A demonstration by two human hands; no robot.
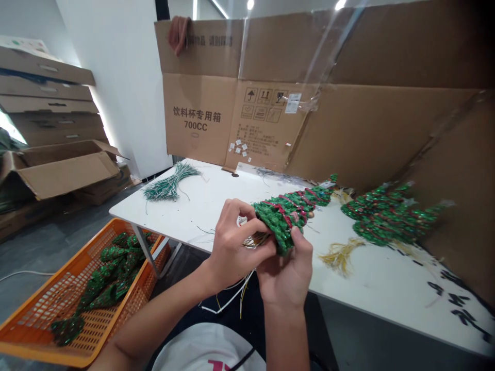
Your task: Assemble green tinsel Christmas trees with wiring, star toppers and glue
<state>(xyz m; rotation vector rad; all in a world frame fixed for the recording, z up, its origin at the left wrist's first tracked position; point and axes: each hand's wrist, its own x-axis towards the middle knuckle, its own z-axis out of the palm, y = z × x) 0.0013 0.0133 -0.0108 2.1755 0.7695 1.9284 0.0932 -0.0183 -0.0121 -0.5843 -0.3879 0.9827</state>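
A small green tinsel Christmas tree (292,208) with red garland and small ornaments lies tilted over the table, its tip pointing to the far right. My right hand (288,273) is closed around the underside of its wide base, thumb on the near side. Bent and pinched together, the fingers of my left hand (235,242) press at the base opening. Thin golden-brown wires (255,239) show between those fingers; their exact grip is hidden. White and yellow strands (243,296) hang below my hands.
On the white table (185,216) lie a bundle of green wire ties (172,183), yellow ties (342,255), black pieces (460,299) and more tinsel trees (390,216). Cardboard (266,123) walls the back. An orange crate (42,309) of green trees stands lower left.
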